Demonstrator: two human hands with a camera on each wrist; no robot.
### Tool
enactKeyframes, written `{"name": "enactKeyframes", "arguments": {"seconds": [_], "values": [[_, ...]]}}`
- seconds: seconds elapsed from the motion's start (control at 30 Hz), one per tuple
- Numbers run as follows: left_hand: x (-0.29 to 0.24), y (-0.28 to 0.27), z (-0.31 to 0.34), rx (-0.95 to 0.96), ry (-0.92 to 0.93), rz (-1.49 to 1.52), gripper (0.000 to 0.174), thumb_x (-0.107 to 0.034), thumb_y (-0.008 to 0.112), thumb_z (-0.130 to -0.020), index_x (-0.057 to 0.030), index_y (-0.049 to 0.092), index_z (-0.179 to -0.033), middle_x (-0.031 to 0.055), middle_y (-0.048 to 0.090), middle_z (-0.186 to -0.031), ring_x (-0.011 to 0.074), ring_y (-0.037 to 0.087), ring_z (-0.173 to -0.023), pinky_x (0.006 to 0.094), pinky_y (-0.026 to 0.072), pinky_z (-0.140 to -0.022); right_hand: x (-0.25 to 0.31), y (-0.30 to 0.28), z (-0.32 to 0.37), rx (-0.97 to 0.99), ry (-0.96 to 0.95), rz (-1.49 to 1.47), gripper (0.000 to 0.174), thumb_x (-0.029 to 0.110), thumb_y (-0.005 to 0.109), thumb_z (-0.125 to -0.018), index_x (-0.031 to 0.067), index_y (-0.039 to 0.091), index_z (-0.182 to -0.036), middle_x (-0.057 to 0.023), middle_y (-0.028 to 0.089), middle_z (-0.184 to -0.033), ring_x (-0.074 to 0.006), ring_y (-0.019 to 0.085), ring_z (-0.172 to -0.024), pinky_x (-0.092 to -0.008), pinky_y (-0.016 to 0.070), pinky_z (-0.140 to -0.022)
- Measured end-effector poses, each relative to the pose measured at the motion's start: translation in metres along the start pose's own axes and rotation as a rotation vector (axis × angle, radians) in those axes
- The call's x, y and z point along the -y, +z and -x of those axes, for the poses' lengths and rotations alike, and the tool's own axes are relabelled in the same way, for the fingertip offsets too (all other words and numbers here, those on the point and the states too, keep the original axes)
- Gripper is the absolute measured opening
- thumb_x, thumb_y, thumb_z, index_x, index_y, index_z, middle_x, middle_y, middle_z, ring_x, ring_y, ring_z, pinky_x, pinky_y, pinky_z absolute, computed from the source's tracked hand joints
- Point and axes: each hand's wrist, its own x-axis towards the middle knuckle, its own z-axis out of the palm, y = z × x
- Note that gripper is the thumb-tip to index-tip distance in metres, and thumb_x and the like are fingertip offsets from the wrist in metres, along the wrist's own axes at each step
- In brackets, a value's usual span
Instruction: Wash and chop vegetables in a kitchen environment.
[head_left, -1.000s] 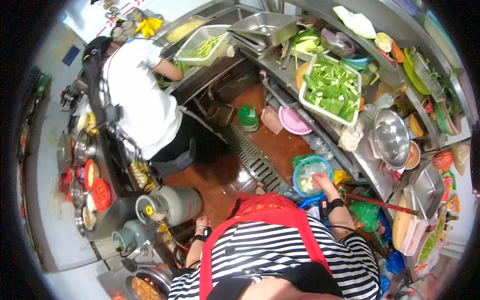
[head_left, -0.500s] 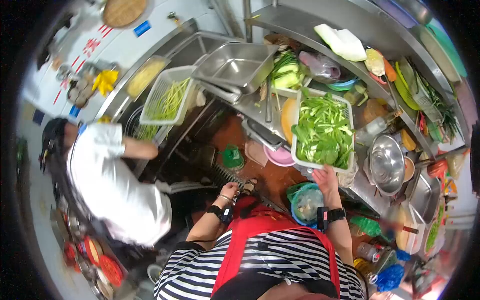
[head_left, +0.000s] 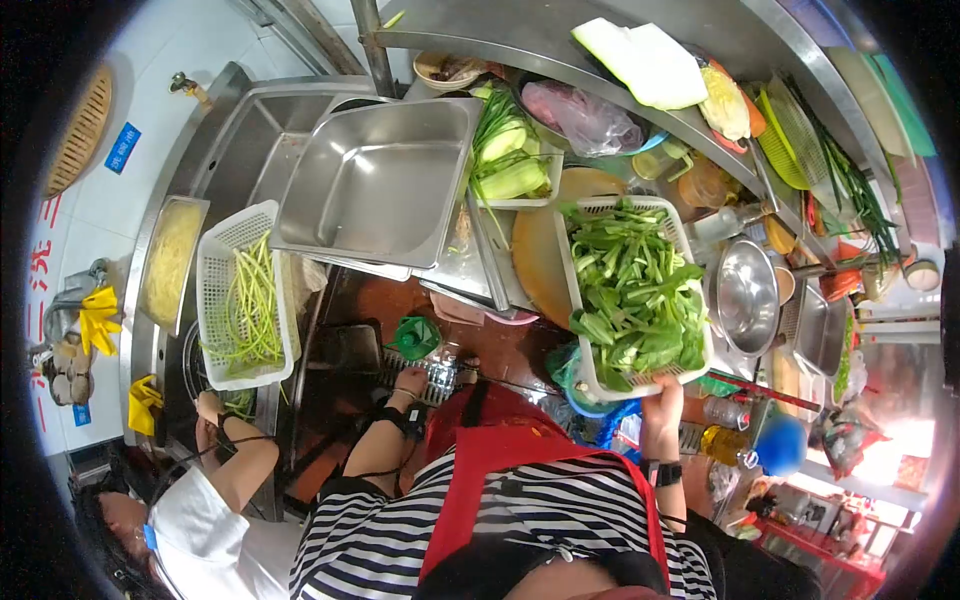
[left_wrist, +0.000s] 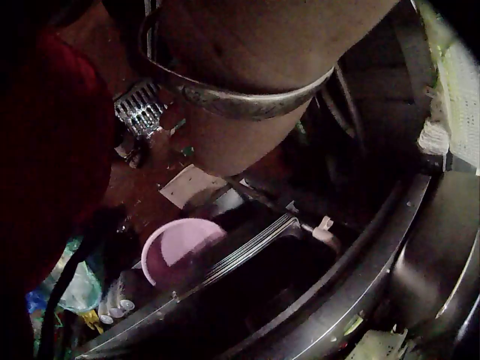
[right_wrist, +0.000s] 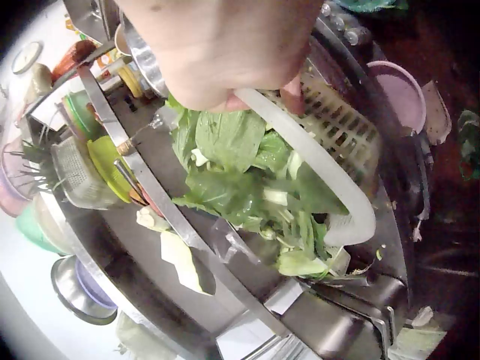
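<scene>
My right hand grips the near rim of a white plastic basket full of cut leafy greens. In the right wrist view, the hand has its fingers curled over the rim of the basket, with the greens inside. Beside the red apron, my left hand hangs low over the floor, near a drain grate; nothing can be seen in it. The left wrist view shows the bare hand below a metal bracelet, its fingers hidden.
A steel pan and a white basket of green stalks stand on the left counter. A steel bowl is right of the greens. Another person in a white shirt works at lower left. Below are a lined bucket and bottles.
My right hand has gone from the lined bucket to the basket's rim and now grips it. The left hand has lowered since half a second ago. The head view has turned and come closer to the counter.
</scene>
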Motion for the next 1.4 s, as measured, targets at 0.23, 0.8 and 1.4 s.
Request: {"name": "enactKeyframes", "arguments": {"seconds": [0.23,0.8,1.4], "values": [[0.019,-0.001,-0.008,-0.21,-0.039,-0.264,0.032,-0.029,0.048,-0.079,-0.001,0.064,-0.079,0.022,0.062,-0.085,0.0324,0.061,-0.083,0.0405,0.0471,-0.072,0.071,0.036,0.079,0.054,-0.008,0.141,0.039,-0.002,0.05,-0.064,0.0015,0.048,-0.103,-0.0103,0.054,-0.092,-0.0264,0.054,-0.083,-0.0384,0.0473,-0.076],[0.05,0.009,0.031,-0.31,-0.18,-0.241,0.034,-0.027,0.046,-0.079,-0.0015,0.063,-0.092,0.0205,0.061,-0.095,0.037,0.059,-0.088,0.0426,0.048,-0.077,0.124,0.346,0.102,0.416,0.179,0.079,0.012,-0.005,0.052,-0.074,0.0036,0.051,-0.082,-0.0062,0.058,-0.082,-0.0172,0.06,-0.069,-0.0301,0.0503,-0.057],[0.025,-0.036,0.103,-0.11,-0.437,-0.399,0.033,-0.03,0.045,-0.085,-0.0134,0.056,-0.111,0.0094,0.055,-0.114,0.0274,0.05,-0.105,0.0404,0.0426,-0.088,0.006,0.558,0.015,0.648,0.137,-0.106,0.046,0.017,0.046,-0.09,-0.0108,0.029,-0.122,-0.033,0.032,-0.124,-0.0412,0.039,-0.114,-0.0504,0.0331,-0.1]]}}
